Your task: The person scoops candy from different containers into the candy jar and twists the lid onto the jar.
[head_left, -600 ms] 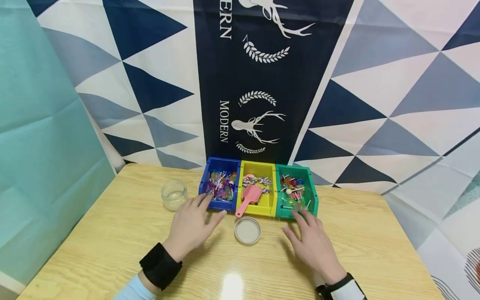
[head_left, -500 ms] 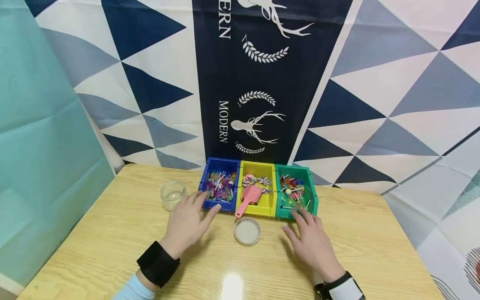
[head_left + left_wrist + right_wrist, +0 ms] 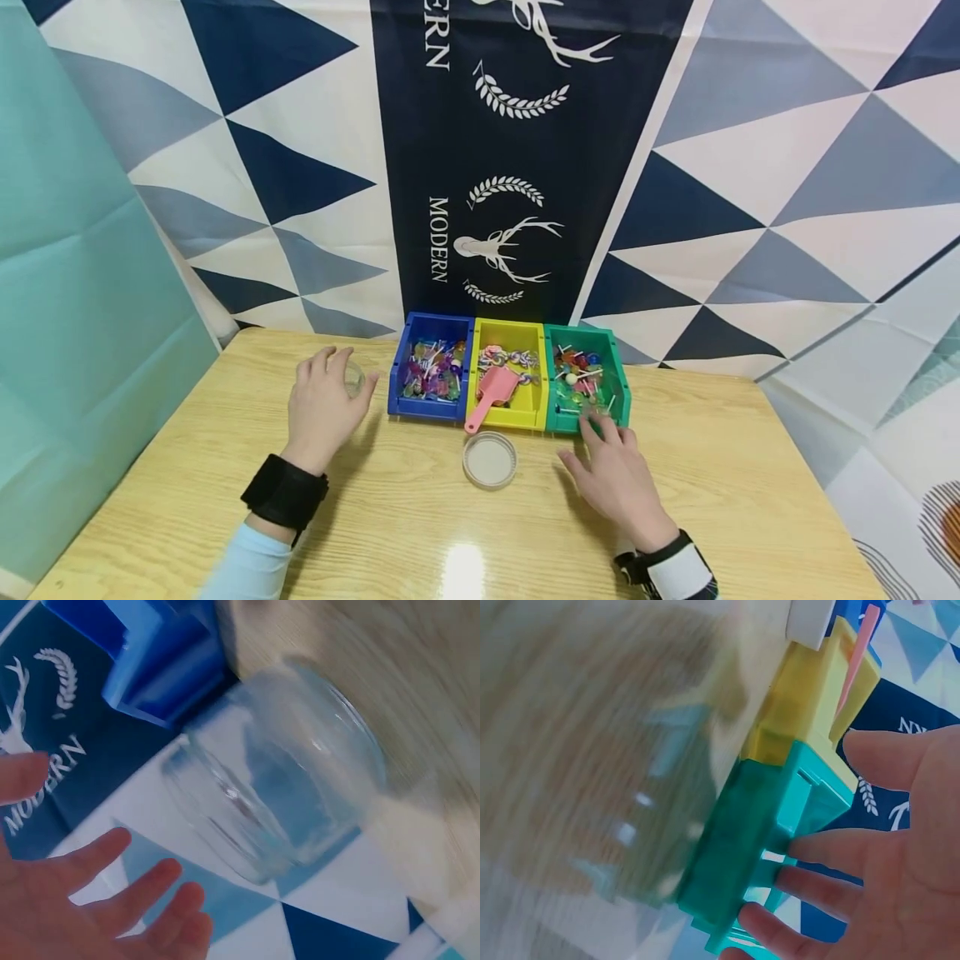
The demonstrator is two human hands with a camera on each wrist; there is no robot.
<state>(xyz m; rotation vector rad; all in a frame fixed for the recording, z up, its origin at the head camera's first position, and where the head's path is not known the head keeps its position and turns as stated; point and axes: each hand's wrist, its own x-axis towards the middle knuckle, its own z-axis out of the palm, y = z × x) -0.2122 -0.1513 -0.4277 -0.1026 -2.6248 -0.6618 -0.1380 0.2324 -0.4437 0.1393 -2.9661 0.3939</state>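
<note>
My left hand [image 3: 321, 410] hovers above and in front of a clear glass jar [image 3: 354, 379], thumb and fingers spread. In the left wrist view the lidless jar [image 3: 281, 769] stands on the table, with a gap between it and the fingertips [image 3: 169, 870]. At the front of a green bin [image 3: 581, 419] my right hand [image 3: 621, 483] has its fingers at the rim; the right wrist view shows them extended with nothing gripped. Whether they touch the bin I cannot tell. A round jar lid [image 3: 490, 460] lies on the table between the hands.
A blue bin [image 3: 429, 407] and a yellow bin [image 3: 534, 412] adjoin the green one, each holding small colourful candy-like pieces. A pink scoop [image 3: 497, 390] rests in the yellow bin, handle over its front edge. Patterned cloth hangs behind the wooden table [image 3: 420, 533].
My left hand has moved left, away from the front of the blue bin to the jar, and now partly covers it. The right hand stays at the green bin. The head view has shifted slightly.
</note>
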